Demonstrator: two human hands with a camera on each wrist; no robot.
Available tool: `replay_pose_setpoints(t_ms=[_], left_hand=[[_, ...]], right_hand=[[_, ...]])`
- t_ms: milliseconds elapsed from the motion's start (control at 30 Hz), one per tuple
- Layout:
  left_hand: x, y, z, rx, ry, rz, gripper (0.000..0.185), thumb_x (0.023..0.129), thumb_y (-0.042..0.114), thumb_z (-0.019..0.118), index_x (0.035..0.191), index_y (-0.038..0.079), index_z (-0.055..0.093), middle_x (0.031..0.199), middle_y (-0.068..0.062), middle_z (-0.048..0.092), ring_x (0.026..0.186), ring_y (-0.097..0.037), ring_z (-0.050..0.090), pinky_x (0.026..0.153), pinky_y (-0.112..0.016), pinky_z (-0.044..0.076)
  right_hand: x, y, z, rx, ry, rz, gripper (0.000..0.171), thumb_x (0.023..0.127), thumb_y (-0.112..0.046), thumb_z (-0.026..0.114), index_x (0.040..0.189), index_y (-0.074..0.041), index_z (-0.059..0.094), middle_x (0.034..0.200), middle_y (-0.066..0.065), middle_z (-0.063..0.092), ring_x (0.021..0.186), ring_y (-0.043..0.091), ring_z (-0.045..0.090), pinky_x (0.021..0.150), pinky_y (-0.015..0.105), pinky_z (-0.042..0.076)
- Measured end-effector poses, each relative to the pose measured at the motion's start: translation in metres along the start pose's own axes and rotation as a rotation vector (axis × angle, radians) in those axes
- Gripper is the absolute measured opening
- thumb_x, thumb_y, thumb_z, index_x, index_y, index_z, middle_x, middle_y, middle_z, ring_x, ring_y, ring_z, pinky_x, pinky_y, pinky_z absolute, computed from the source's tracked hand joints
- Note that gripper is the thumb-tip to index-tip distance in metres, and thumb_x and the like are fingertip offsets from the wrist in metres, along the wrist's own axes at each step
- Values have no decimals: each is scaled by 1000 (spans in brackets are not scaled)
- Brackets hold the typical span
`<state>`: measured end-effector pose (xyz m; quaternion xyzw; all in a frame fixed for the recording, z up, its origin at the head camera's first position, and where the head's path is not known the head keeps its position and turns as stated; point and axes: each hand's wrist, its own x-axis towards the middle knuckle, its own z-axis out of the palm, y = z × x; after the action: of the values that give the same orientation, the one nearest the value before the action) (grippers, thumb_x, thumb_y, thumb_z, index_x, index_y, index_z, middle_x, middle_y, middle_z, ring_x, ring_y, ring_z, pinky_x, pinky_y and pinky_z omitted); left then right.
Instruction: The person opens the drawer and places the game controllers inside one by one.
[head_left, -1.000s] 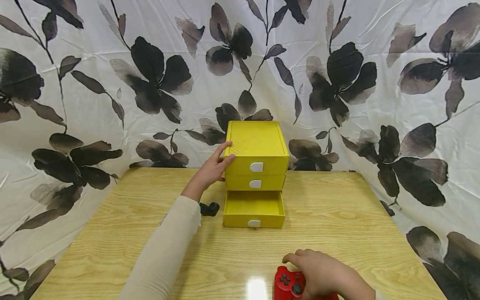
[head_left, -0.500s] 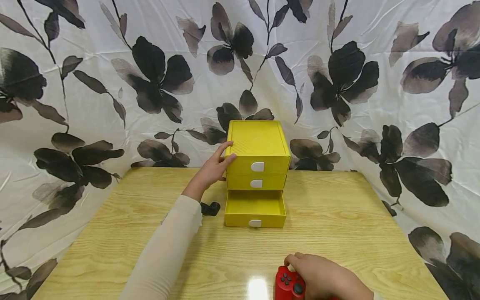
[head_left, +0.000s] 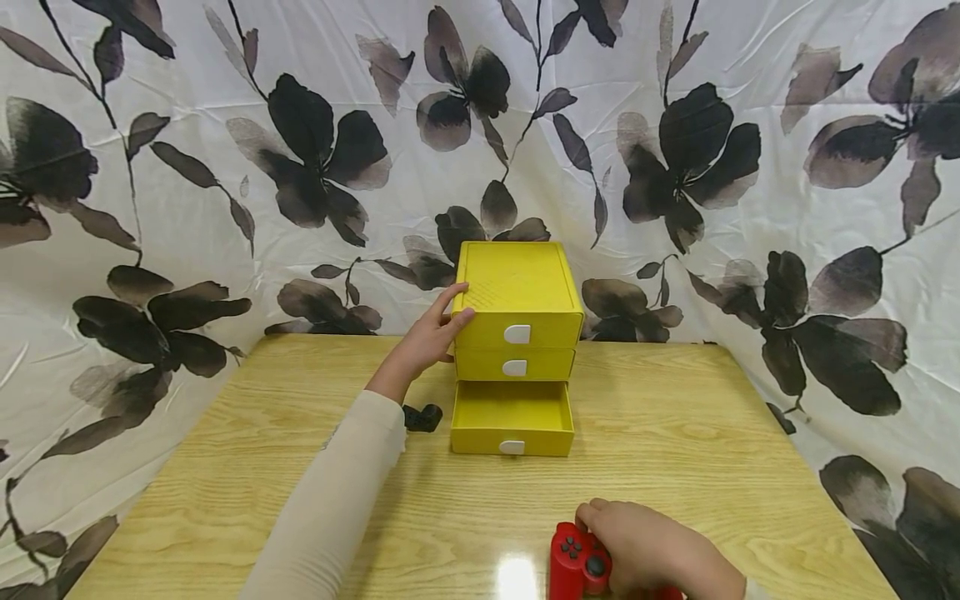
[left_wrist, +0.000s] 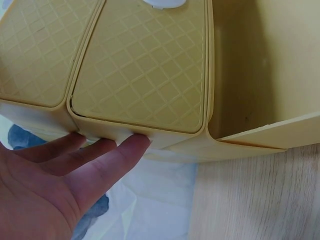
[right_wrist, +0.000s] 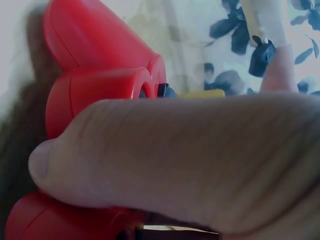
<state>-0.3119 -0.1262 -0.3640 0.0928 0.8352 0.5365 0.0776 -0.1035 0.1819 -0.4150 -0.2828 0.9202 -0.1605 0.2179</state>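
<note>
A yellow drawer unit (head_left: pixel 517 279) with white handles stands at the back of the table. Its bottom drawer (head_left: pixel 483 442) is pulled out, and the inside that shows is bare. My left hand (head_left: pixel 422 343) rests against the unit's left side, its extended fingertips (left_wrist: pixel 135 142) touching the wall near the closed drawer fronts. At the front right, my right hand (head_left: pixel 652 546) grips a red game controller (head_left: pixel 567 562). In the right wrist view the thumb (right_wrist: pixel 125 150) lies across the controller's middle, between its red handles. The hand hides much of the controller's face.
A small black object (head_left: pixel 423 418) lies left of the drawer unit, partly hidden by the left arm; its kind is unclear. The wooden table (head_left: pixel 675 433) reaches back to a floral cloth (head_left: pixel 547 167), which also hangs along both sides.
My right hand has come down onto the red controller and its fingers have tightened round it; the controller has tilted slightly. The left hand stays on the drawer unit.
</note>
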Motion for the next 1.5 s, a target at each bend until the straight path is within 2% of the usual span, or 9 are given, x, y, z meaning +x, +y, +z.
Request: replay_pose_setpoints(t_ms=[167, 400, 633, 833, 1300, 1500], left_hand=[[0, 0, 0, -3, 2, -6, 65, 82, 72, 51, 140, 63, 22, 155, -15, 34, 133, -40, 46, 87, -59, 52], [-1, -1, 0, -4, 2, -2, 65, 83, 72, 51, 140, 63, 22, 154, -15, 34, 134, -39, 46, 87, -59, 52], [1, -3, -1, -3, 4, 0, 65, 82, 73, 51, 140, 63, 22, 155, -14, 33, 134, -39, 46, 88, -59, 52], [0, -3, -1, 5, 10, 1, 65, 81, 73, 51, 139, 64, 22, 155, -14, 33, 134, -39, 46, 87, -59, 53], [-1, -1, 0, 7, 9, -1, 64, 83, 73, 50, 139, 64, 22, 155, -14, 34, 134, -39, 46, 87, -59, 52], [-1, 0, 1, 9, 11, 3, 64, 83, 72, 50, 139, 64, 22, 156, -13, 33, 135, -39, 45, 87, -59, 53]], right_hand=[[5, 1, -9, -1, 29, 2, 44, 64, -12, 85, 97, -20, 57, 81, -14, 48, 65, 4, 46, 57, 19, 41], [17, 3, -20, -60, 75, -5, 48, 67, -20, 83, 109, -17, 61, 88, -15, 52, 71, 4, 48, 63, 21, 43], [26, 1, -33, -163, 189, -42, 52, 69, -25, 84, 115, -13, 63, 96, -9, 58, 77, 6, 53, 68, 25, 48], [33, -4, -47, -215, 263, -63, 54, 68, -24, 85, 115, -12, 63, 97, -6, 59, 76, 8, 53, 66, 28, 47], [51, -6, -63, -348, 360, -110, 55, 67, -22, 84, 117, -10, 64, 101, -1, 64, 85, 13, 57, 77, 37, 49], [56, -11, -71, -370, 396, -123, 54, 68, -21, 84, 117, -10, 64, 103, 1, 64, 89, 17, 58, 82, 42, 49]])
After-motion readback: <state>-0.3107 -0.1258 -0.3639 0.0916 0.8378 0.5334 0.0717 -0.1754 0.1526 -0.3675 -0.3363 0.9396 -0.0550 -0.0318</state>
